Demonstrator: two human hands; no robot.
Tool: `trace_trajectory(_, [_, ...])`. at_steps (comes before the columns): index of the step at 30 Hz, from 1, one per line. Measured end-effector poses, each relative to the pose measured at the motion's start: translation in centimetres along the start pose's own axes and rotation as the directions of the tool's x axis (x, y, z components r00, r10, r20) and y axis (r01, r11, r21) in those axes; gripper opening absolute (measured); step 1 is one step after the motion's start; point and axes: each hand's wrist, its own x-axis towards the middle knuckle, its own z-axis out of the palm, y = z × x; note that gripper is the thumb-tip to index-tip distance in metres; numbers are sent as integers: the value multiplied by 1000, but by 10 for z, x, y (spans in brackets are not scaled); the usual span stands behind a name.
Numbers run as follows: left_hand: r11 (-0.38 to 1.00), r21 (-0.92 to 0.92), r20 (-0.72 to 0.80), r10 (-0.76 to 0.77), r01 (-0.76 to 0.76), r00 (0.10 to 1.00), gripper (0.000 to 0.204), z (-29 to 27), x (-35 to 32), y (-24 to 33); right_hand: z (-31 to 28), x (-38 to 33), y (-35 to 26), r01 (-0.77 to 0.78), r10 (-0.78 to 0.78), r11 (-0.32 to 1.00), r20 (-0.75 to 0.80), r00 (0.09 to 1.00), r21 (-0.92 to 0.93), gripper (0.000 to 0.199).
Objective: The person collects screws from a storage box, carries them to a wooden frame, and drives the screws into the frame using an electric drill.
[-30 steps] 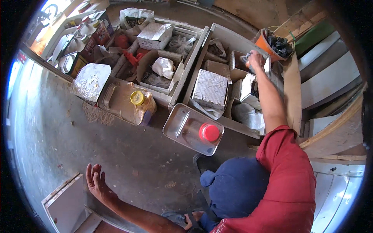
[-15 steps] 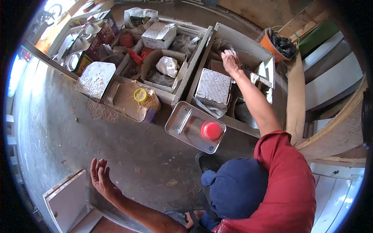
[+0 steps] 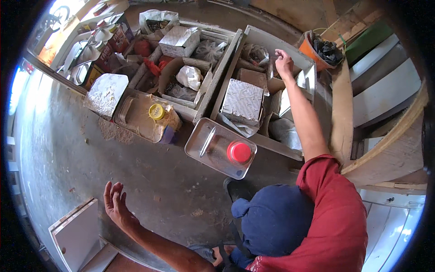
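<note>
My right hand [image 3: 284, 61] hangs over the far end of the right wooden tray [image 3: 290, 49], fingers loosely curled, holding nothing. My left hand [image 3: 114, 202] is spread wide above the concrete floor [image 3: 68, 154].

Workshop or storeroom, dusty concrete floor [image 3: 68, 149], wooden crates [image 3: 226, 77] of scrap, metal cans [image 3: 213, 147]

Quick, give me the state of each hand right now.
Left hand: open, fingers spread, empty, above the floor.
Right hand: loosely curled over the right wooden tray; whether it holds anything cannot be told.
</note>
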Motion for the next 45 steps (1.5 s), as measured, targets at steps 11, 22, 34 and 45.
trace_trajectory(11, [995,95,3,6,-6,1000,42,-21,-1,1,-4,-18,135,22,536,752,631,561,-658,78])
trace_trajectory(22, [994,112,66,-22,15,998,42,5,4,-10,-9,-1,89,112,621,691,665,414,-714,59])
trace_trajectory(34, [997,74,69,13,-18,998,35,23,-2,-2,32,9,107,-17,533,729,551,642,-685,40])
trace_trajectory(45, [994,109,44,25,-29,999,35,15,-4,-1,43,-4,88,-193,709,616,430,559,-764,42])
